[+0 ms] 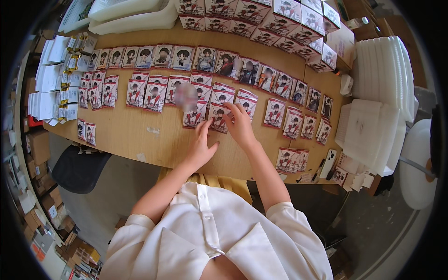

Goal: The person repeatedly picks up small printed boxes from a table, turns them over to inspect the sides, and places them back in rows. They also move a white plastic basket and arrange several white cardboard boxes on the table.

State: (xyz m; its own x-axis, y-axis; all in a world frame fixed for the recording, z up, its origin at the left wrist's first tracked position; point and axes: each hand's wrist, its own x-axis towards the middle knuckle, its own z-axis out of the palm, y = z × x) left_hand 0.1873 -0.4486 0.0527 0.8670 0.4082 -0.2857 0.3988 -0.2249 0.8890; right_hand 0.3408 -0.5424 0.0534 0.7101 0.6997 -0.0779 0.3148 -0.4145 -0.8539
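Head view shows a flat, glossy red-and-white foil pack printed with a dark-haired cartoon figure [217,119] lying on the tan wooden table [168,140] in front of you, at the near end of a column of similar packs. Your right hand [240,123] has its fingers bent over the upper right part of that pack; whether they pinch it or only rest on it, you cannot tell from here. Your left hand [202,142] is loosely spread, thumb apart from the fingers, its fingertips at the pack's lower left corner — touching or just beside it is unclear.

Around your hands, more red-and-white packs lie in overlapping groups to both sides, with one fanned cluster [292,159] nearer the table's right front edge. Beyond them runs a long curved row of packs with varied cartoon figures [182,58]. Farther out, you have stacked printed cardboard boxes [280,28] at the back, piled translucent white plastic trays [380,77] on the right — a white smartphone [328,163] near them — and white cartons [57,70] at the left end.
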